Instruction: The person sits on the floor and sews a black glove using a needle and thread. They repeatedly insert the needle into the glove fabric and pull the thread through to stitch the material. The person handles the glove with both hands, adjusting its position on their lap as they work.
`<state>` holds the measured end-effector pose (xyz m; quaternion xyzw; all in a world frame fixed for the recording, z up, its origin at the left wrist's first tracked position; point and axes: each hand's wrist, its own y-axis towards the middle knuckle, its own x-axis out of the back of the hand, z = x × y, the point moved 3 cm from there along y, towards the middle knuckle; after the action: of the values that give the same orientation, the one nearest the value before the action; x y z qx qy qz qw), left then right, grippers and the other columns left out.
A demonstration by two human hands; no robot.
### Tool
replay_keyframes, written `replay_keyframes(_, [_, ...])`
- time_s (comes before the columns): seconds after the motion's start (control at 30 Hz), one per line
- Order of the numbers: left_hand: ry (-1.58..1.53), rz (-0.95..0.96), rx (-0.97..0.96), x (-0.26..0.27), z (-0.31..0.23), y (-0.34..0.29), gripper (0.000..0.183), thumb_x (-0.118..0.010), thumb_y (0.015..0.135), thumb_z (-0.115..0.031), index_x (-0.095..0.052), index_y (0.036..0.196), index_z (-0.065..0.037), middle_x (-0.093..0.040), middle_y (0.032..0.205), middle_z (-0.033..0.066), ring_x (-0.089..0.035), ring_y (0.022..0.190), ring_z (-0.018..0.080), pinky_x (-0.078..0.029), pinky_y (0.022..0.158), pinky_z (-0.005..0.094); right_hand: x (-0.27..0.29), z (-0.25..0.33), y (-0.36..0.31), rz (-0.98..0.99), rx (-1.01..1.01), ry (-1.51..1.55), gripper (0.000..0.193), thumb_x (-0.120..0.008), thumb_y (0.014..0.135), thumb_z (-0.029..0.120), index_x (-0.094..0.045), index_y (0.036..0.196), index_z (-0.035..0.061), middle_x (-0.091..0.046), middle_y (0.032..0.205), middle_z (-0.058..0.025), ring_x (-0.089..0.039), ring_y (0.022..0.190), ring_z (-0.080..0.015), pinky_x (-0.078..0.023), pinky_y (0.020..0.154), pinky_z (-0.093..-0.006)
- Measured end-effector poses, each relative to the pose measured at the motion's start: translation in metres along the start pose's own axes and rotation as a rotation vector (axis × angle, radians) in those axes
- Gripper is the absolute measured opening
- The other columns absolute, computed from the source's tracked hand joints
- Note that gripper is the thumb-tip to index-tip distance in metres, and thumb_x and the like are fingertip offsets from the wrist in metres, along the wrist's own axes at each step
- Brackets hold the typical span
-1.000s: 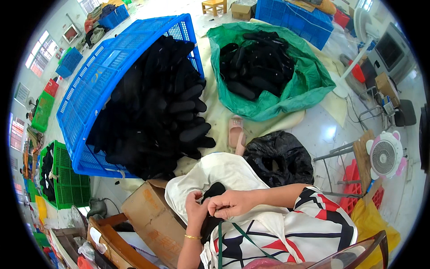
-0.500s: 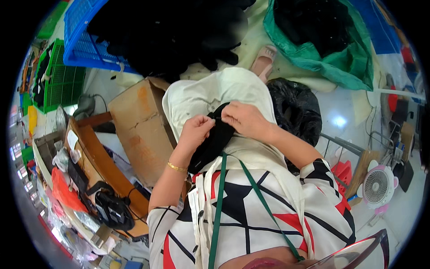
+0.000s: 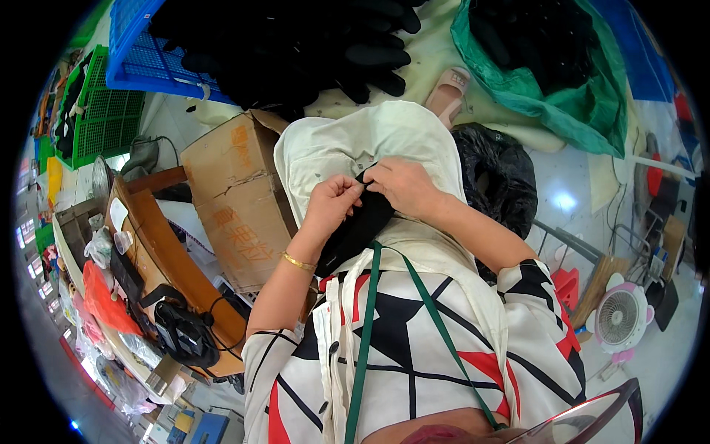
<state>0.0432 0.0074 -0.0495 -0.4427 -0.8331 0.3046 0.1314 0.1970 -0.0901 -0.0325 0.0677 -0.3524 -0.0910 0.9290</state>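
A black piece of cloth (image 3: 360, 229), long and narrow, lies across my lap on the off-white apron (image 3: 318, 140). My left hand (image 3: 334, 198) pinches its far end with thumb and forefinger. Close beside it, my right hand (image 3: 403, 185) grips the same end, its fingers bent over the cloth. The fingertips of both hands nearly meet there. Whether something small is between them is hidden. Beyond my knees spreads a large pile of black, sock-like cloth pieces (image 3: 296, 52).
A blue crate (image 3: 133, 63) stands far left and a green sack (image 3: 577, 118) of black pieces far right. Left of my lap is a cardboard box (image 3: 233, 200); right, a black plastic bag (image 3: 495, 174). A pink slipper (image 3: 447, 92) lies ahead, a fan (image 3: 620, 314) at right.
The view has shifted slightly. My hands stay together on the cloth; the right fingers have moved a little lower and closer to the left ones.
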Motion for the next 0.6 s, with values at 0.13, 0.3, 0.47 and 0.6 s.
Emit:
replay_keyframes(0.13, [-0.027, 0.03, -0.001, -0.002, -0.002, -0.002, 0.011, -0.062, 0.096, -0.019, -0.065, 0.097, -0.008, -0.064, 0.076, -0.0016, -0.048, 0.055, 0.0025, -0.037, 0.049, 0.0161, -0.006, 0.001, 0.002, -0.038, -0.032, 0.177, 0.008, -0.066, 0.085, 0.011, -0.062, 0.091, 0.0084, -0.062, 0.084, -0.0068, -0.064, 0.071, -0.0243, -0.051, 0.06, -0.035])
replay_keyframes(0.3, [-0.038, 0.04, -0.009, 0.0, -0.001, -0.01, 0.01, -0.06, 0.097, -0.017, -0.063, 0.095, -0.008, -0.063, 0.077, -0.0026, -0.049, 0.06, 0.0022, -0.039, 0.053, 0.0168, 0.009, -0.015, 0.001, 0.104, -0.469, 0.664, 0.007, -0.057, 0.094, 0.011, -0.056, 0.097, 0.0048, -0.064, 0.079, -0.0069, -0.06, 0.063, -0.0179, -0.049, 0.06, -0.0314])
replay_keyframes(0.47, [0.335, -0.072, -0.301, -0.004, -0.004, -0.019, 0.009, -0.061, 0.095, -0.015, -0.063, 0.094, -0.006, -0.061, 0.077, 0.0004, -0.053, 0.064, 0.0078, -0.044, 0.056, 0.0238, 0.01, -0.026, -0.001, 0.051, -0.278, 0.33, 0.01, -0.055, 0.097, 0.013, -0.053, 0.098, 0.0042, -0.064, 0.071, -0.009, -0.063, 0.063, -0.021, -0.049, 0.06, -0.0325])
replay_keyframes(0.6, [0.864, -0.262, -0.6, -0.025, -0.035, -0.032, 0.011, -0.067, 0.087, -0.017, -0.065, 0.092, -0.008, -0.064, 0.08, 0.0106, -0.062, 0.069, 0.0252, -0.05, 0.06, 0.0356, 0.011, -0.023, -0.002, 0.05, -0.295, 0.268, 0.01, -0.054, 0.097, 0.014, -0.053, 0.097, 0.0045, -0.065, 0.071, -0.011, -0.065, 0.064, -0.0249, -0.05, 0.06, -0.0348])
